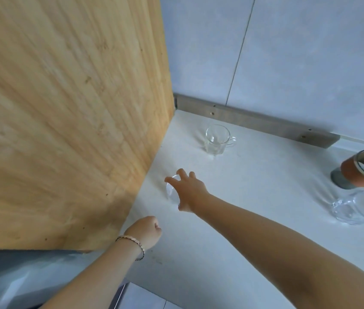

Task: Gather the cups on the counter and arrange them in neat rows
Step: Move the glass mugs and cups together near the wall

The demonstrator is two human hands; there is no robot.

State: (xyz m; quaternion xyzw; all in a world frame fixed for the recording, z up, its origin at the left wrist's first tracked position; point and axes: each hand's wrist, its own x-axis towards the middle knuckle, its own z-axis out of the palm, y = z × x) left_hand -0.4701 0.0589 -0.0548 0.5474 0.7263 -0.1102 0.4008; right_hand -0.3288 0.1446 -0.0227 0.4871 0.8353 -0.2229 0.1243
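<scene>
The wooden panel (65, 119) rises close beside the white counter (254, 208), so I could knock the clear cup (172, 190) against it or let slick glass slip. My right hand (189, 192) has fingers spread over that cup near the panel, touching, not clearly clamped. My left hand (146, 230) is fisted, empty.
</scene>
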